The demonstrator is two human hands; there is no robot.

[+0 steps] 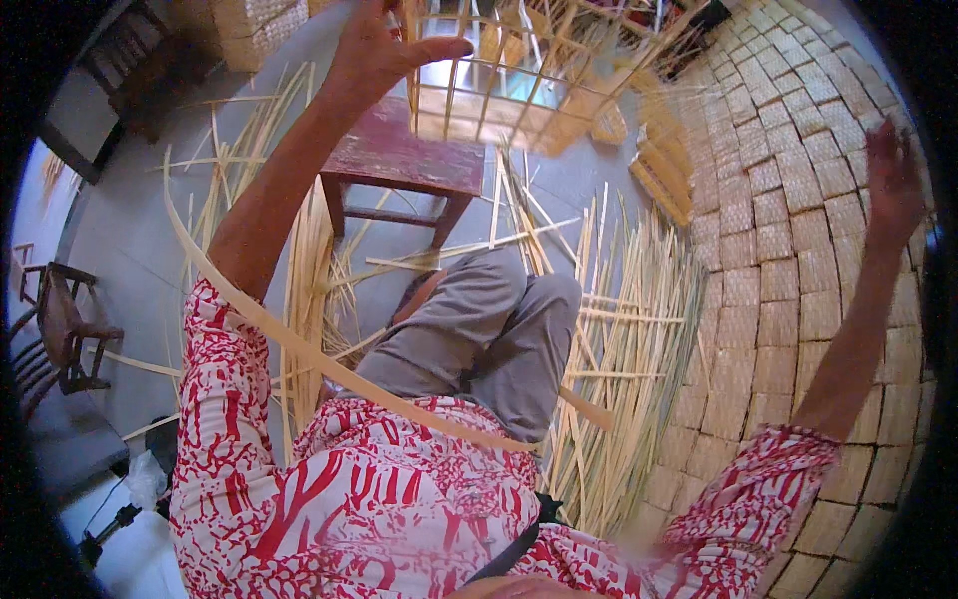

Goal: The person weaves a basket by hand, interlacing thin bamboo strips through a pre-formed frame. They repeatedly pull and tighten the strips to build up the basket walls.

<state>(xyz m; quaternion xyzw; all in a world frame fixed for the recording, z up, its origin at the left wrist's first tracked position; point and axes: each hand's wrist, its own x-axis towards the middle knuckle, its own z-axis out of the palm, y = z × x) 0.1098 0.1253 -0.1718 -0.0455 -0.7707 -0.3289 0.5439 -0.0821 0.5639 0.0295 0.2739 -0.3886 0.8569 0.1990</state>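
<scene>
At the top of the view, a basket of pale bamboo strips (479, 108) with an open lattice is tilted above a stool. My left hand (374, 50) grips its left side, thumb stretched across the lattice and the other fingers partly cut off by the frame's edge. Loose strip ends fan out from the basket's right side, blurred. Far to the right, my right hand (895, 190) is raised with its fingers pointing up, apart from the basket and in front of a woven wall. It looks open and slightly blurred, with nothing visible in it.
The dark red stool (399, 155) stands beyond my knees. Bundles of bamboo strips (629, 389) lie on the floor to the right, with more at left. One broad strip (329, 369) crosses my lap. Stacked woven pieces (778, 250) form the right wall. A wooden chair (75, 324) stands far left.
</scene>
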